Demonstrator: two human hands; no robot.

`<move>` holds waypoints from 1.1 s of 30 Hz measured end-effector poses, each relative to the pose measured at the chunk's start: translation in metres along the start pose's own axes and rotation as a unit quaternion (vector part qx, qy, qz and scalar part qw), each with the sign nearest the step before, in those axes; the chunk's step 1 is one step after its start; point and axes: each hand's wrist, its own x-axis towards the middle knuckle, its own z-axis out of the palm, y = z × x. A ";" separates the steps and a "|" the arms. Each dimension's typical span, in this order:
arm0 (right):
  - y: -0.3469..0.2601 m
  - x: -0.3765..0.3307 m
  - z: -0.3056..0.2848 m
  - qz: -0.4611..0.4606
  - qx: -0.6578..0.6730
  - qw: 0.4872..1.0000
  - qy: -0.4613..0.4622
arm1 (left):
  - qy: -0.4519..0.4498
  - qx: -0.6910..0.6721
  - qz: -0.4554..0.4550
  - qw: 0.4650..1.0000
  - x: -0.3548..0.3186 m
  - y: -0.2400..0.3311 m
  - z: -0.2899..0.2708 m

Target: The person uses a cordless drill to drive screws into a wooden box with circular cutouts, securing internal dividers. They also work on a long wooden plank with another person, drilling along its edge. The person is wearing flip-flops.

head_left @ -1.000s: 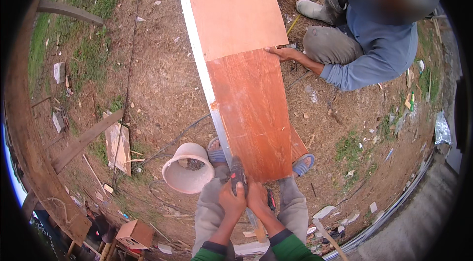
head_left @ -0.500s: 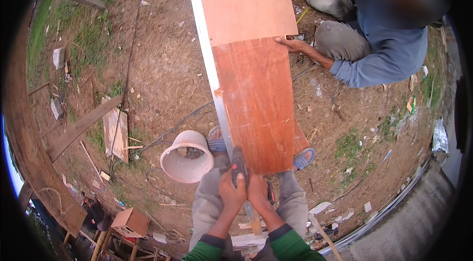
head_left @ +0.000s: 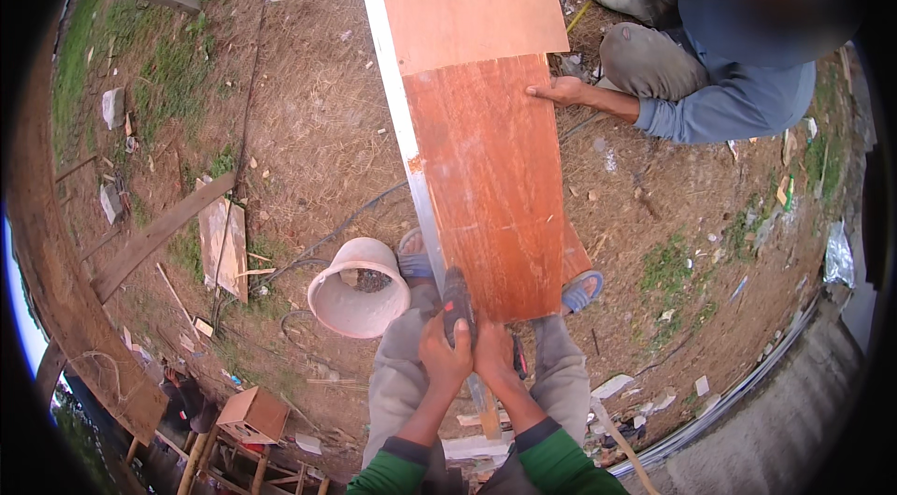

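Note:
Both my hands are closed around a dark cordless drill with red accents. My left hand wraps its body, and my right hand grips lower down beside it, with the black and red battery end showing past the fingers. The drill's front lies over a long silver metal strip, at the near left corner of a reddish-brown plywood panel. I cannot make out its tip. A paler plywood sheet meets the panel at its far end. A co-worker's hand touches the panel's right edge.
A pinkish bucket stands left of my legs, near a dark cable. The co-worker crouches at the far right. A timber frame and a loose board are at left; a wooden box sits lower left.
My hands and the drill have shifted slightly up in the view. The co-worker's hand now rests below the seam between the sheets, its fingers over the darker panel's edge.

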 end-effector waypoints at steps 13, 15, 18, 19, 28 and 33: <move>0.003 -0.011 0.001 -0.034 0.001 0.999 0.005 | -0.003 0.002 -0.018 1.000 -0.012 0.005 -0.007; 0.007 -0.014 0.001 -0.061 0.012 0.998 0.031 | 0.011 0.022 0.004 1.000 -0.018 0.005 -0.005; 0.014 -0.020 -0.001 -0.072 0.001 0.997 0.031 | 0.023 0.005 0.012 1.000 -0.027 0.000 0.000; 0.015 -0.021 -0.001 -0.073 -0.012 0.997 0.027 | 0.030 -0.010 0.018 0.999 -0.030 -0.003 0.002; 0.007 -0.038 -0.009 -0.068 0.016 0.997 0.042 | 0.047 -0.265 -0.337 0.902 -0.006 -0.030 -0.006; 0.022 -0.042 -0.021 -0.085 0.016 0.995 0.058 | -0.062 -0.258 -0.390 0.882 -0.002 -0.024 0.018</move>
